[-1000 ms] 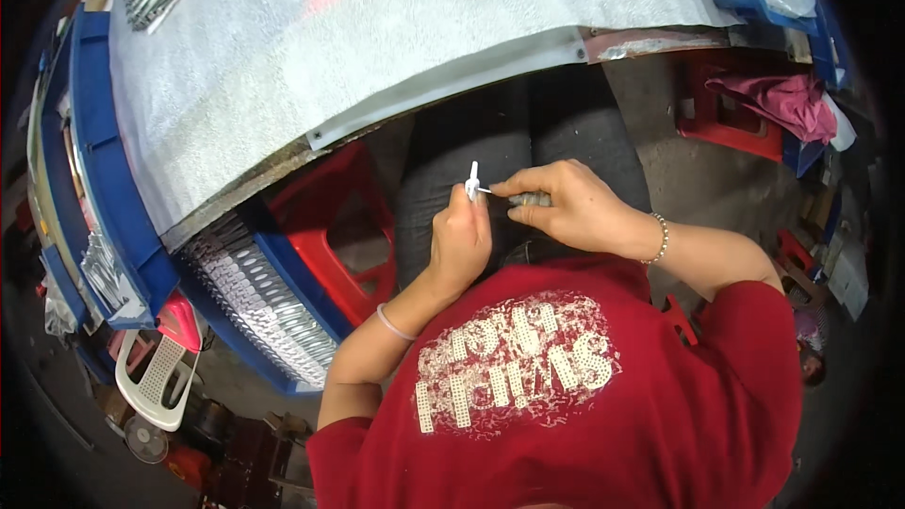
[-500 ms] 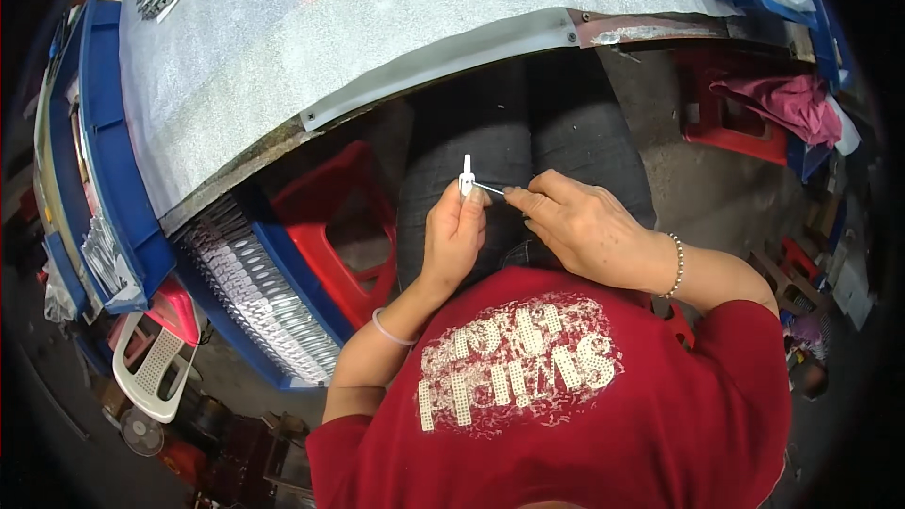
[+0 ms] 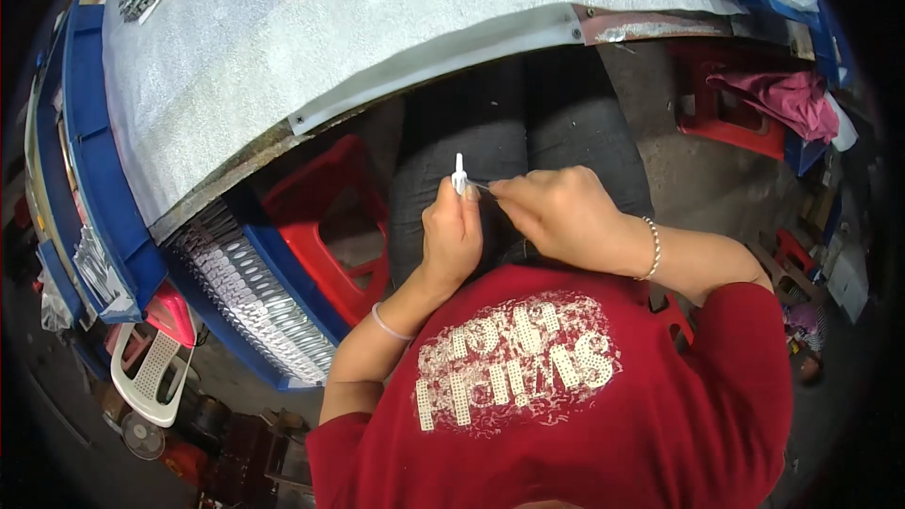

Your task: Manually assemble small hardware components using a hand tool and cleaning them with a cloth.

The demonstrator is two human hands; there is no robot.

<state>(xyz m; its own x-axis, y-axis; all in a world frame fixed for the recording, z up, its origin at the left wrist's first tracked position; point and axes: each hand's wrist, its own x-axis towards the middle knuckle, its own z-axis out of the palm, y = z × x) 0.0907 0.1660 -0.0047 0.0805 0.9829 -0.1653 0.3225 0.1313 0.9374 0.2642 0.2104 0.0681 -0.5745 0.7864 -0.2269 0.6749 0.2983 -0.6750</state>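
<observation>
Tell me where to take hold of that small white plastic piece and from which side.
Grip the small white plastic piece by its lower body, from the person's left. The left hand already pinches it there between thumb and fingers, upright over the lap. That probably leaves its right side free for the thin wire the right hand holds.

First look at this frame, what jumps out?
At centre, over the lap, the left hand pinches a small white plastic piece upright while the right hand brings a thin wire-like part up to its side. Above them, a table edge draped in grey foam sheet fills the upper left. At lower left sits a blue crate packed with rows of small silvery parts.
</observation>
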